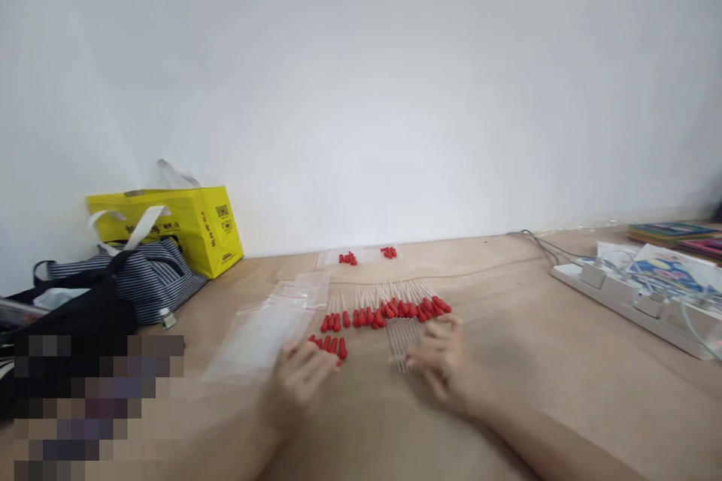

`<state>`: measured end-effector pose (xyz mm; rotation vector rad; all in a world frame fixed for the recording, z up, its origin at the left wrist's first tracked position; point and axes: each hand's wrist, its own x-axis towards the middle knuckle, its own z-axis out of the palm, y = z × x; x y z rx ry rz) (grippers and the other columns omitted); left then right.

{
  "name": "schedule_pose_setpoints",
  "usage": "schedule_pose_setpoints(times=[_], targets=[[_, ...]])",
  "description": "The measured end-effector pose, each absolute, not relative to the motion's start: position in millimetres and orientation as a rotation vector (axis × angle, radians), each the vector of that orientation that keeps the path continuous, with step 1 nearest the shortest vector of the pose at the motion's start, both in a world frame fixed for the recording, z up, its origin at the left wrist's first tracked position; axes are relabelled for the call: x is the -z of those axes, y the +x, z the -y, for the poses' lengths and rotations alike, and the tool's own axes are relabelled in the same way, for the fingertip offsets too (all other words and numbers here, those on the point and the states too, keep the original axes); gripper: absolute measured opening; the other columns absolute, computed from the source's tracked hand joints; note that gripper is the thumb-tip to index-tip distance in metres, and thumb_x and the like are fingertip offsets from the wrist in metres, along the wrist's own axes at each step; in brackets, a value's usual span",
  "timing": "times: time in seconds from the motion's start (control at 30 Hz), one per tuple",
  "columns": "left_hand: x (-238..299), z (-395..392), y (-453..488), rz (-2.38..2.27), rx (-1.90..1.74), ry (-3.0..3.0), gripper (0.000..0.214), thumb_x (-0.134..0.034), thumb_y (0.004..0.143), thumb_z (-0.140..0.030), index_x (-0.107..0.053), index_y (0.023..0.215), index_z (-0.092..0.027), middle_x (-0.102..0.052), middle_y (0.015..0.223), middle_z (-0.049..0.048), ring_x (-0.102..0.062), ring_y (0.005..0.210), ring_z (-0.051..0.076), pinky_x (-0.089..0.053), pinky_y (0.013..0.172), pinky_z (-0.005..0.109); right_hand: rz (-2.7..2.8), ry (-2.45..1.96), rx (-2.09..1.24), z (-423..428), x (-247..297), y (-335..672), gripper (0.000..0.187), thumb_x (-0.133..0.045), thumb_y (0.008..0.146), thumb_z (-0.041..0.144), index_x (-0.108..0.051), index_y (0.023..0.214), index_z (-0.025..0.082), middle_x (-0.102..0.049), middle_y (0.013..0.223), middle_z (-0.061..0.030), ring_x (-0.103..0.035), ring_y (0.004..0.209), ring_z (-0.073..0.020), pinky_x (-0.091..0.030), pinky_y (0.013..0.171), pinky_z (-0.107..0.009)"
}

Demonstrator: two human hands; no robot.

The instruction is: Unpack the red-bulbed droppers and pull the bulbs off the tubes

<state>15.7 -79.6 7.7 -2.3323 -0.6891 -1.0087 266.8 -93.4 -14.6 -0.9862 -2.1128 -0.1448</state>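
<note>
Several glass droppers with red rubber bulbs (pixel 389 310) lie in a row on the tan table (pixel 564 376). A smaller bunch of droppers (pixel 330 346) lies nearer to me, its tubes running under the fingers of my left hand (pixel 298 385), which curl over them. My right hand (pixel 443 362) rests on the clear tube ends (pixel 401 338) of the row. Its fingers are bent and smeared by motion. Clear plastic bags (pixel 265 331) lie just left of my left hand.
Two filled bags of droppers (pixel 366 255) lie by the white wall. A yellow bag (pixel 192 229) and a striped bag (pixel 135 278) stand at the left. At the right are a white power strip (pixel 626 297) with cables and colourful booklets (pixel 671 267).
</note>
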Motion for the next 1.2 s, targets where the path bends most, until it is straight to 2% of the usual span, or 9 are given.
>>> schedule_pose_setpoints(times=[0.1, 0.23, 0.33, 0.43, 0.53, 0.7, 0.93, 1.1, 1.2], targets=[[-12.2, 64.5, -1.9, 1.056, 1.2, -2.302, 0.017, -0.043, 0.083, -0.021, -0.06, 0.081, -0.019, -0.066, 0.072, 0.0016, -0.056, 0.067, 0.014, -0.041, 0.063, 0.026, 1.944, -1.273, 0.007, 82.1, 16.3, 284.3, 0.029, -0.034, 0.085, 0.022, -0.06, 0.073, 0.019, -0.059, 0.064, -0.002, -0.051, 0.062, -0.0139, -0.032, 0.07, -0.031], [-11.2, 48.1, -10.7, 1.548, 1.299, -2.316, 0.025, -0.04, 0.078, -0.029, -0.062, 0.084, -0.018, -0.066, 0.08, 0.004, -0.06, 0.072, 0.016, -0.048, 0.063, 0.026, 1.852, -1.433, -0.102, 71.1, 25.8, 288.5, 0.031, -0.031, 0.081, 0.015, -0.061, 0.073, 0.017, -0.061, 0.071, -0.006, -0.056, 0.067, -0.0167, -0.038, 0.061, -0.027], [-12.0, 42.2, -16.3, 1.894, 1.296, -2.29, 0.03, -0.041, 0.072, -0.028, -0.061, 0.089, -0.015, -0.065, 0.084, 0.006, -0.062, 0.071, 0.017, -0.049, 0.064, 0.026, 1.864, -1.471, -0.043, 68.7, 35.6, 285.3, 0.032, -0.03, 0.079, 0.01, -0.061, 0.072, 0.016, -0.061, 0.074, -0.0086, -0.057, 0.072, -0.019, -0.041, 0.063, -0.028], [-14.3, 39.3, -23.3, 2.123, 1.267, -2.287, 0.031, -0.045, 0.068, -0.03, -0.058, 0.091, -0.014, -0.066, 0.076, 0.0041, -0.061, 0.062, 0.015, -0.049, 0.06, 0.025, 1.834, -1.451, 0.035, 66.8, 45.1, 282.8, 0.032, -0.03, 0.077, 0.006, -0.06, 0.081, 0.015, -0.061, 0.08, -0.0101, -0.057, 0.076, -0.0197, -0.042, 0.067, -0.03], [-13.6, 36.8, -26.8, 2.173, 1.179, -2.316, 0.027, -0.05, 0.067, -0.036, -0.056, 0.083, -0.016, -0.064, 0.066, 0.0007, -0.059, 0.056, 0.014, -0.047, 0.056, 0.024, 1.779, -1.448, 0.044, 62.5, 52.7, 280.9, 0.028, -0.032, 0.075, 0.005, -0.057, 0.083, 0.015, -0.058, 0.078, -0.0094, -0.056, 0.07, -0.019, -0.043, 0.063, -0.03], [-8.3, 33.8, -26.1, 2.139, 1.039, -2.411, 0.03, -0.05, 0.068, -0.046, -0.058, 0.074, -0.018, -0.064, 0.065, -0.0005, -0.058, 0.056, 0.014, -0.043, 0.055, 0.023, 1.734, -1.371, 0.055, 55.2, 59.1, 278.2, 0.016, -0.035, 0.075, 0.007, -0.049, 0.074, 0.017, -0.052, 0.074, -0.0072, -0.052, 0.068, -0.0183, -0.044, 0.06, -0.031], [-17.4, 37.5, -26.1, 2.169, 1.0, -2.288, 0.031, -0.042, 0.074, -0.043, -0.061, 0.075, -0.019, -0.066, 0.07, 0.0004, -0.058, 0.061, 0.015, -0.042, 0.058, 0.023, 1.731, -1.326, 0.023, 63.1, 51.2, 271.2, 0.018, -0.035, 0.077, 0.008, -0.049, 0.072, 0.017, -0.049, 0.074, -0.0067, -0.052, 0.067, -0.0174, -0.044, 0.062, -0.032], [-23.3, 29.1, -12.4, 1.983, 0.667, -2.339, 0.024, -0.044, 0.074, -0.033, -0.063, 0.077, -0.021, -0.065, 0.086, 0.0023, -0.057, 0.083, 0.019, -0.042, 0.073, 0.026, 1.755, -1.286, 0.052, 65.8, 48.3, 270.1, 0.021, -0.035, 0.076, 0.006, -0.052, 0.07, 0.018, -0.051, 0.071, -0.0059, -0.052, 0.065, -0.0171, -0.043, 0.059, -0.03], [-26.7, 15.2, 2.0, 2.03, 0.529, -2.278, 0.02, -0.049, 0.068, -0.031, -0.065, 0.074, -0.021, -0.063, 0.091, 0.0062, -0.053, 0.093, 0.025, -0.039, 0.079, 0.034, 1.777, -1.319, 0.049, 65.5, 49.2, 271.0, 0.021, -0.036, 0.076, 0.006, -0.052, 0.069, 0.018, -0.052, 0.071, -0.0055, -0.054, 0.066, -0.0168, -0.043, 0.06, -0.029]])
